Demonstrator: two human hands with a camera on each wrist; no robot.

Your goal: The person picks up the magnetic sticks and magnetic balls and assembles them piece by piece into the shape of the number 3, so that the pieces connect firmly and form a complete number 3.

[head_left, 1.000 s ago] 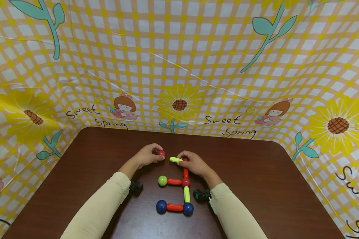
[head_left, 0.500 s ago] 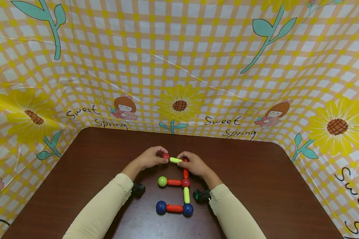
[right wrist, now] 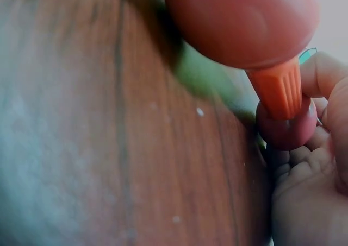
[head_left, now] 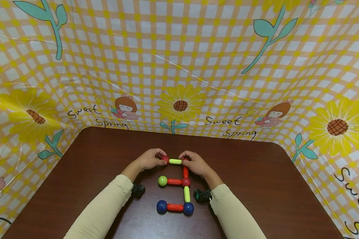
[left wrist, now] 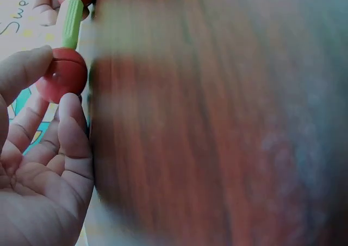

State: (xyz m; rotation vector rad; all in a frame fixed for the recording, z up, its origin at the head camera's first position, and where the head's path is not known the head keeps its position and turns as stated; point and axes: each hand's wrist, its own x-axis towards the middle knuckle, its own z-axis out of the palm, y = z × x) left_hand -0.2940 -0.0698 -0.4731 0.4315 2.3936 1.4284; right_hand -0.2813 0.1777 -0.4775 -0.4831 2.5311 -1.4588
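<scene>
My left hand (head_left: 149,160) pinches a red ball (left wrist: 64,79) between thumb and fingers, the ball right at the left end of a yellow-green stick (head_left: 175,161). At the stick's other end, my right hand (head_left: 196,164) holds a second red ball (right wrist: 287,131), mostly hidden by the fingers in the head view. From that ball a red stick (head_left: 185,172) runs down to a third red ball (head_left: 186,182). This one also joins a red stick (head_left: 174,182) with a green ball (head_left: 163,181) on its left end.
Below, another yellow-green stick (head_left: 186,194) leads to a blue ball (head_left: 188,208). A red stick (head_left: 175,207) links it to a second blue ball (head_left: 162,206). All lie on a dark brown table (head_left: 242,176), with a checked, sunflower-printed cloth (head_left: 179,66) around its back and sides.
My left hand has brought its red ball rightward to the end of the yellow-green stick. The stick, slightly slanted before, now lies level. My right hand has shifted slightly onto the corner ball.
</scene>
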